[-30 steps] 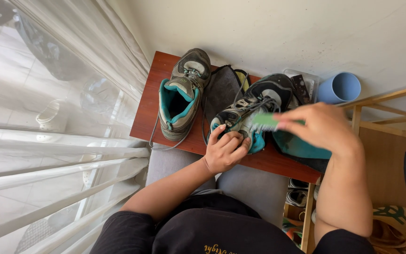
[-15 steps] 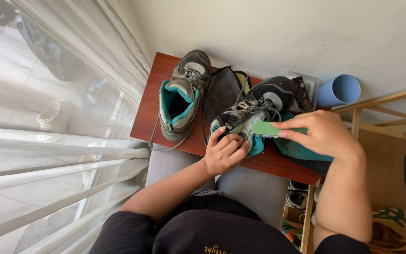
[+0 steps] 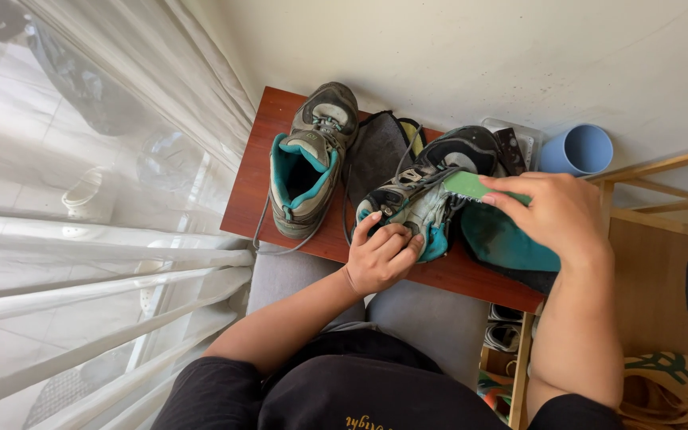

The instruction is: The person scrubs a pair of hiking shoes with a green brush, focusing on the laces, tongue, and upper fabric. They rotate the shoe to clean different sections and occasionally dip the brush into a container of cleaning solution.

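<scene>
A grey and teal sneaker (image 3: 424, 187) lies across the middle of a reddish-brown table (image 3: 252, 187). My left hand (image 3: 381, 253) grips its heel end, fingers curled over the teal collar. My right hand (image 3: 555, 211) holds a green brush (image 3: 471, 185) against the shoe's laced upper. The matching second sneaker (image 3: 308, 159) stands to the left, untouched, its lace trailing over the table's front edge.
A dark cloth (image 3: 376, 151) lies between the shoes and a teal cloth (image 3: 503, 243) under my right hand. A light blue cup (image 3: 579, 149) lies at the back right. White curtains (image 3: 105, 159) hang on the left; a wooden shoe rack (image 3: 654, 239) stands on the right.
My right hand has slid the green brush along the shoe's upper, first left, then back right. My left hand keeps its hold on the heel.
</scene>
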